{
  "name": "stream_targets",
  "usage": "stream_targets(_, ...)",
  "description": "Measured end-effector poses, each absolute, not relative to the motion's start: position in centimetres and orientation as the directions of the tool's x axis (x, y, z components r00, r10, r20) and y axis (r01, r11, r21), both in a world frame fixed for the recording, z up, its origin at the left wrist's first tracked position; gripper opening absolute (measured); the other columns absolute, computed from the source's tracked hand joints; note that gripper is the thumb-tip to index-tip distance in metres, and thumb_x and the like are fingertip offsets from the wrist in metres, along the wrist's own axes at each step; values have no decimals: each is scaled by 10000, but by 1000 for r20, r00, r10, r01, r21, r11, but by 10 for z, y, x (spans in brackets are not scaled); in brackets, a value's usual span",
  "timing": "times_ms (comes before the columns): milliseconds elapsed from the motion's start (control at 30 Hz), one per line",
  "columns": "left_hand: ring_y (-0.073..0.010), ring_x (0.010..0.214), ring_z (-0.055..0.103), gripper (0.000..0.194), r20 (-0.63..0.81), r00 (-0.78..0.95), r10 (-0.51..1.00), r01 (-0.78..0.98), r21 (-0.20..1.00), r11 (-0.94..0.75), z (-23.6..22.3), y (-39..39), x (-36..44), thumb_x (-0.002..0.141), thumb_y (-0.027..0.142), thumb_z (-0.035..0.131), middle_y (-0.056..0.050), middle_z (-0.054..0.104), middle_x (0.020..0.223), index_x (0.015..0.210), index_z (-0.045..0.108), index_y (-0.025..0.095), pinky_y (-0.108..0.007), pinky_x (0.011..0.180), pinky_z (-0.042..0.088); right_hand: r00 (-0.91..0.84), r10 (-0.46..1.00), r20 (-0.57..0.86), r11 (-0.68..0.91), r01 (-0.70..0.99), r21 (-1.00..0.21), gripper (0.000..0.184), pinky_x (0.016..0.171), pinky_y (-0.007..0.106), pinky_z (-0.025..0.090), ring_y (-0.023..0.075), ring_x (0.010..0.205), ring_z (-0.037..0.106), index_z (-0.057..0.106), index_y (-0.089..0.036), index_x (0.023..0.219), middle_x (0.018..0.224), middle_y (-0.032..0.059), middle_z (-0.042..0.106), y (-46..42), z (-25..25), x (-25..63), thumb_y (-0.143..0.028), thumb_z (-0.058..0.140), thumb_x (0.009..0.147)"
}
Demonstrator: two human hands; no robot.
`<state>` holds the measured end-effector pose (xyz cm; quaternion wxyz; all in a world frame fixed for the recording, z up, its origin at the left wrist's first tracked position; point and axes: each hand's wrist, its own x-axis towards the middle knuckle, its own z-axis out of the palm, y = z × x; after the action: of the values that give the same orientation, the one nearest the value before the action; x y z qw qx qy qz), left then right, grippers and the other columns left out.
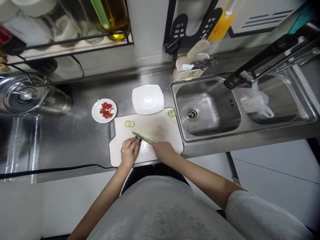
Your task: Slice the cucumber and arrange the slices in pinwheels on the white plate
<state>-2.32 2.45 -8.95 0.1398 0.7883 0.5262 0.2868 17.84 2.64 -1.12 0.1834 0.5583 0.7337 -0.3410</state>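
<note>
My right hand (163,150) is closed around the handle of a kitchen knife (143,137), its blade pointing left across the cutting board (170,133). Close to the blade, my left hand (129,152) pinches a small piece of cucumber, mostly hidden by the fingers and knife; only a dark green bit shows. Two overlapping cucumber slices (129,124) lie on the board beyond my left hand. More cucumber slices (171,113) sit at the far right corner, with thin yellowish shreds beside them. The middle of the board looks wet.
An empty white square plate (148,99) touches the board's far edge. A small round plate (94,111) holds chopped red bits (106,110). The sink (212,106) lies to the right, and a steel pot (53,101) to the left. A black cable (62,169) runs along the front edge.
</note>
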Motion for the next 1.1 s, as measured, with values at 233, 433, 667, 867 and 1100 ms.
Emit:
stream_targets(233,-188,982,621,214,309,280,909,750,521,-408,-91,24,-23,902,230,559,-70,707,1016,1064,699,226,-353,885,503,-277,712,-646,123,954,-274,320,742,304,490,231,926,683,589,-159,1107,928,136,707,24,-22,175,-76,366,892)
stream_targets(433,-191,995,618,236,323,264,909,751,523,-403,-90,21,-20,909,235,543,-74,705,1038,1091,694,231,-356,890,513,-243,715,-655,118,966,-229,314,763,296,472,225,955,669,560,-154,1164,954,142,700,21,-21,175,-101,387,906)
stream_targets(667,-201,962,628,263,283,233,931,779,519,-353,-89,20,-19,925,277,495,-73,709,1029,1105,685,248,-357,868,518,-219,775,-593,106,970,-220,318,724,296,442,225,930,665,587,-179,1139,970,125,705,16,-12,178,-283,327,987)
stream_targets(867,-201,935,638,282,181,4,983,706,696,-131,-76,24,-14,942,355,435,-65,705,1026,1080,648,234,-350,831,516,-135,875,-466,58,983,-177,349,736,288,413,208,916,663,553,-245,1256,995,75,711,0,-2,193,-325,374,966)
stream_targets(1100,-247,1068,582,350,112,13,994,656,749,-93,-51,50,6,843,448,564,-75,669,1112,1116,650,248,-416,952,445,-170,926,-336,130,982,-139,480,850,302,390,217,1000,611,473,-220,1366,1065,81,682,-8,-4,209,-334,533,903)
